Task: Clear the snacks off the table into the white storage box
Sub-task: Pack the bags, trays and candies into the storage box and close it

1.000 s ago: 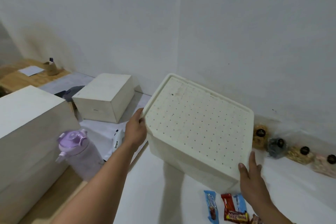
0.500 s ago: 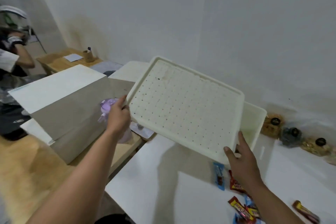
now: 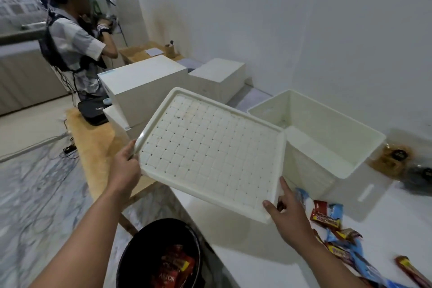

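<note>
Lid (image 3: 210, 154): my left hand (image 3: 125, 168) and right hand (image 3: 288, 214) each grip an edge.
Box (image 3: 364, 147): open, white.
Writing: "ASTOR" on red packet (image 3: 169, 276) in black bin (image 3: 138, 245).

a bare workroom: plain white walls (image 3: 304, 18), wooden tables (image 3: 93, 138), white boxes (image 3: 140, 86), floor cables (image 3: 46, 147).

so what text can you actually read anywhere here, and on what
"ASTOR": on a red packet in the black bin.
Yellow band on the red bar beside the right hand: lettering there, too blurred to read.
Other snack wrappers, black pouch logo: too small or blurred.
</note>
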